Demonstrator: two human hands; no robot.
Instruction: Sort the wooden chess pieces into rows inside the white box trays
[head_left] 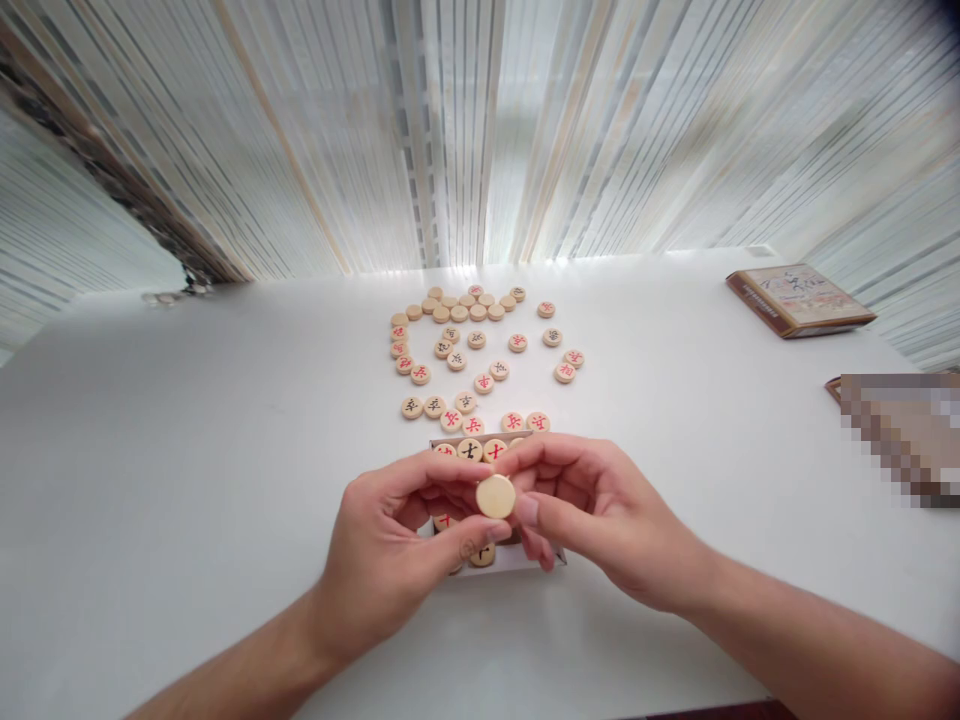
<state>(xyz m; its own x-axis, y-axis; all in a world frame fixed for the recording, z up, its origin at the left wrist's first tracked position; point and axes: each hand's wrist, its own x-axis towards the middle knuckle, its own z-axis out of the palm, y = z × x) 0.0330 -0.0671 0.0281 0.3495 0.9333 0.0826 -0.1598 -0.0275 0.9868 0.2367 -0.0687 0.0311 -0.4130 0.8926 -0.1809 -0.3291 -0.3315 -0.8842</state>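
A round wooden Chinese chess piece (496, 497), plain face toward me, is held between my two hands above a shallow open box (556, 560). My left hand (401, 525) pinches it from the left with thumb and forefinger. The thumb and forefinger of my right hand (596, 515) close on its upper and right edges. In the box lie several pieces with red or black characters, among them a black-marked piece (470, 451) at the far side. My hands hide much of the box's middle.
Beyond the box, loose Chinese chess pieces (456, 360) are scattered on the white table (225, 450), some plain side up. A flat printed box (802, 297) lies at the back right, with a blurred-out object (900, 430) nearer me. A striped curtain (480, 130) hangs behind.
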